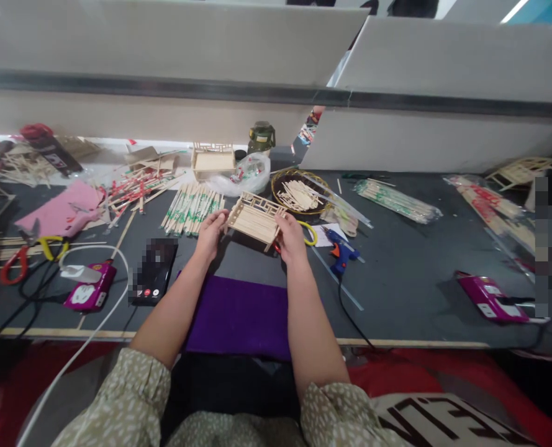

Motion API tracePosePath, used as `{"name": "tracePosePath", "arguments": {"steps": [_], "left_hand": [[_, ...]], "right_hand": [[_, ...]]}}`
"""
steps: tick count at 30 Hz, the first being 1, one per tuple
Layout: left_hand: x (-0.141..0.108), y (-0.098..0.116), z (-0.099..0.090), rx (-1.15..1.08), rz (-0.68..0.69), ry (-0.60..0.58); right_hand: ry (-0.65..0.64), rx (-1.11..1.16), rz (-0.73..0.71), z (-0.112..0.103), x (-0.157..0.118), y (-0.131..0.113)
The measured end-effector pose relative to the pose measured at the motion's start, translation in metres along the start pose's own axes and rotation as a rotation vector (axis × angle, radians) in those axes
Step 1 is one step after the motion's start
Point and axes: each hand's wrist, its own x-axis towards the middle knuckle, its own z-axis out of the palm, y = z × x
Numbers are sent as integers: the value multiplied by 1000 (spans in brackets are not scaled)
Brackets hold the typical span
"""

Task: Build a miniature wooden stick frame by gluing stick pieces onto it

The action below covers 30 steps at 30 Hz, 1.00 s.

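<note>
Between my hands is a small wooden stick model (254, 222), shaped like a little bed with a slatted base and a railing along its far side. My left hand (212, 234) grips its left end, fingers curled at the edge. At the right end, my right hand (290, 236) pinches the model near a corner. The model is held above the table, over a purple cloth (238, 316). Close by on the left lie several chopsticks in green-printed wrappers (192, 210). Just beyond my right hand is a basket (282, 180) of short sticks.
A blue glue gun (342, 251) with a cord lies right. Left are a phone (154, 270), orange-handled scissors (19, 261) and a magenta power strip (90, 287). A similar model (213, 162) stands at the back near a green jar (261, 138). Another magenta power strip (492, 299) lies far right.
</note>
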Motion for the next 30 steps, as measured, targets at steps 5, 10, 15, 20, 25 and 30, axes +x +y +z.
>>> {"name": "tracePosePath", "arguments": {"steps": [5,10,15,20,25,30], "left_hand": [[1,-5,-5,162,212,192],[4,-17,-4,235,202,183],[4,-17,3,207,188,114],[-1,-8,2,233,112,30],[-9,0,0,346,8,-41],[-20,5,10,402,11,-160]], "right_hand": [[42,0,39,12,-3,6],[-44,-37,136,7,-8,-7],[-65,-156,155,-6,-7,-17],[-80,-194,111,-5,-6,-12],[-80,-215,93,-5,-4,-8],[-89,-268,105,-3,-6,-8]]}}
